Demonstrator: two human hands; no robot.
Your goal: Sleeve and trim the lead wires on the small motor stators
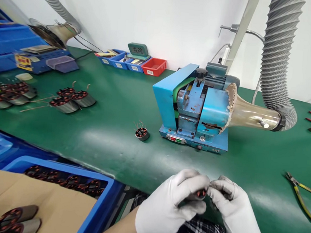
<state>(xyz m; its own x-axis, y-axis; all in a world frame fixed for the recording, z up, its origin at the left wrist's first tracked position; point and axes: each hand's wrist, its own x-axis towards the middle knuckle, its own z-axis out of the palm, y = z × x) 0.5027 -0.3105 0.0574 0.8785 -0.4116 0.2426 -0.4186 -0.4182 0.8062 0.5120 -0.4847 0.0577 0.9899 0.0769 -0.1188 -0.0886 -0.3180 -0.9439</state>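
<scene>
My left hand (171,204), in a white glove, is wrapped around a small motor stator with copper windings (201,194). Most of that stator is hidden behind the fingers. Close beside it, my gloved right hand (236,207) has its thumb and fingers pinched together at the stator's end. What lies between those fingertips is too small and covered to make out. On the green bench, farther forward, a single stator (142,133) stands with thin wire leads sticking up. Just behind it is a blue belt-driven machine (190,108) with red and green buttons.
A suction funnel (252,116) with a grey hose adjoins the machine. Pliers (299,189) lie at right. Stator groups (70,101) stand at left. A blue crate (107,186) holds stators and cardboard. Small bins (155,67) and a clock (137,49) line the wall.
</scene>
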